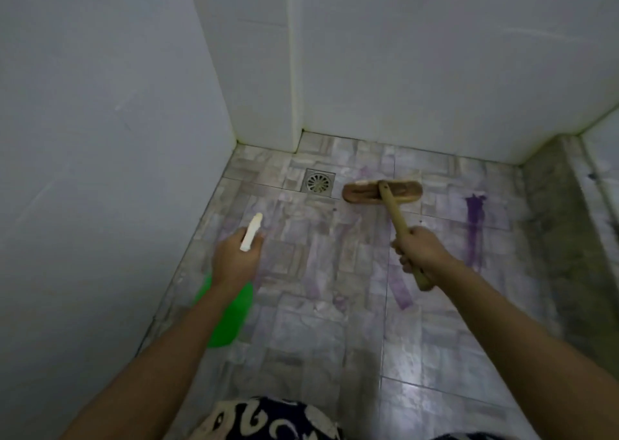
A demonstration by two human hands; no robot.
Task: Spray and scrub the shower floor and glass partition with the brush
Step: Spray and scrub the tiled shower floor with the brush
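My right hand [420, 250] grips the wooden handle of a scrub brush [382, 192]. Its brown head rests flat on the shower floor [335, 305], just right of the drain. My left hand [234, 258] holds a green spray bottle [231, 315] by the neck, and its white nozzle [252, 231] points forward over the floor. The bottle's body hangs under my wrist, partly hidden by my forearm. Purple streaks of liquid [474, 225] mark the grey marbled tiles to the right of the brush and between my hands. I cannot pick out the glass partition.
A square metal drain [318, 182] sits near the back left corner. White tiled walls [418, 71] close the back and left sides. A dark, grimy raised kerb [549, 225] runs along the right. Patterned dark-and-cream clothing [268, 419] shows at the bottom edge.
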